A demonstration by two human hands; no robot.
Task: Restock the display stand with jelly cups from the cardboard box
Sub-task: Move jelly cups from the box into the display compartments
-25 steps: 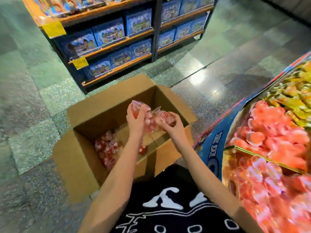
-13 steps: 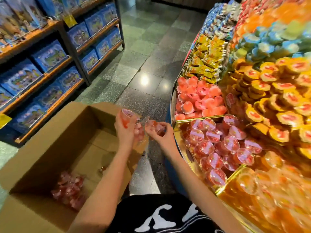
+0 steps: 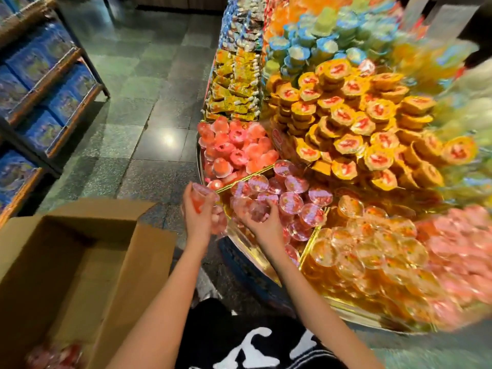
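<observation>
The left grip clasps several red jelly cups just off the near edge of the display stand, while the right grip clutches more cups above the stand's red-cup compartment. The cardboard box stands open left of the stand, a few cups blurred in its bottom.

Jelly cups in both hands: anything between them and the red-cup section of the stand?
Nothing visible. The right hand holds jelly cups over the red-cup section; the left hand holds more just outside the gold rim, open air between.
</observation>
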